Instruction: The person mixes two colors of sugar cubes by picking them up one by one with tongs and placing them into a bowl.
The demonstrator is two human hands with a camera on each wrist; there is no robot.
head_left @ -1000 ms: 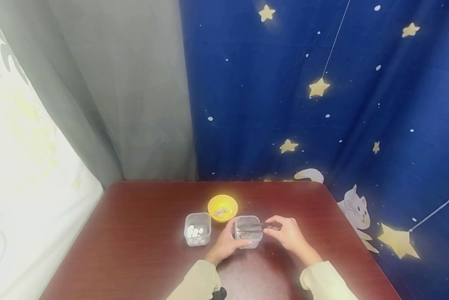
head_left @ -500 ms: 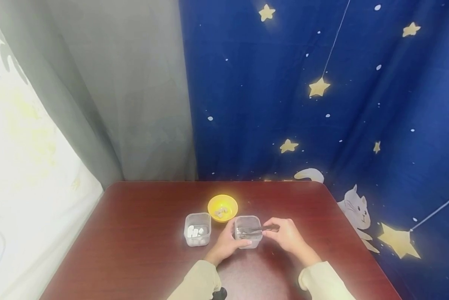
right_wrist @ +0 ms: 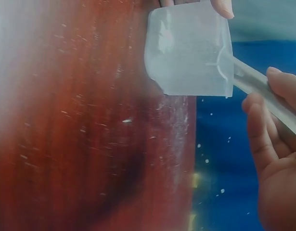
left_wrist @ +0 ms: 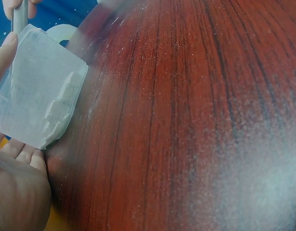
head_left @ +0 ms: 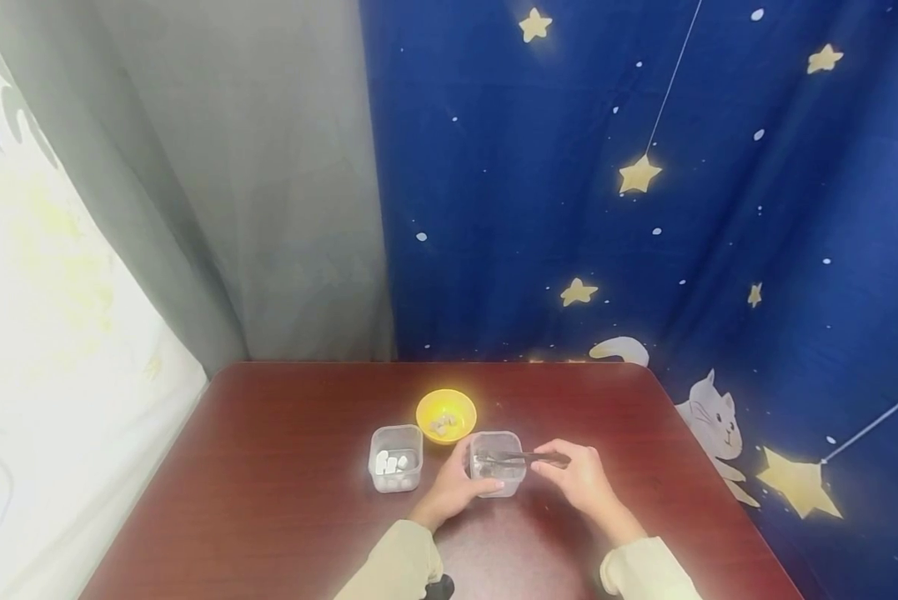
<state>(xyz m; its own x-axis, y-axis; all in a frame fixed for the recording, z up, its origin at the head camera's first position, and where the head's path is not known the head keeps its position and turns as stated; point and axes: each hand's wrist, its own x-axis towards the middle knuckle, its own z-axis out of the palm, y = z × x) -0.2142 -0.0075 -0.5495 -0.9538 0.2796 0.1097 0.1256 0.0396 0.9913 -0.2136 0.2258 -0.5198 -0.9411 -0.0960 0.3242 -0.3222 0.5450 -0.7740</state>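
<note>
Here I have the left hand [head_left: 449, 487] curled round a translucent container [head_left: 504, 489], thumb along its near side. Opposite, the right hand [head_left: 579, 475] pinches slim metal tongs [head_left: 533, 456] between thumb and fingers, and the far ends reach over the rim into that container. Through its wall my left wrist view shows pale lumps [left_wrist: 61, 106] along the bottom; whether the tongs grip one, I can't tell.

Just left of the left hand, and apart from it, sits a second translucent container [head_left: 396, 437], white pieces [head_left: 391, 463] gathered in its nearer part. Beyond the left fingers I've got a yellow bowl [head_left: 447, 402] with small pale pieces [head_left: 443, 424] low inside; I can't say whether it touches either container.

For room, the wood runs wide to the left of that second container, and there's a good stretch from the right hand to the right edge. The far edge lies well past both hands, corners rounded.

It's a glossy red-brown table [head_left: 306, 467], bright glare between the forearms. Behind it hang a grey curtain [head_left: 268, 167] and a starry blue curtain [head_left: 494, 208]; white cloth [head_left: 36, 333] hangs far left.
</note>
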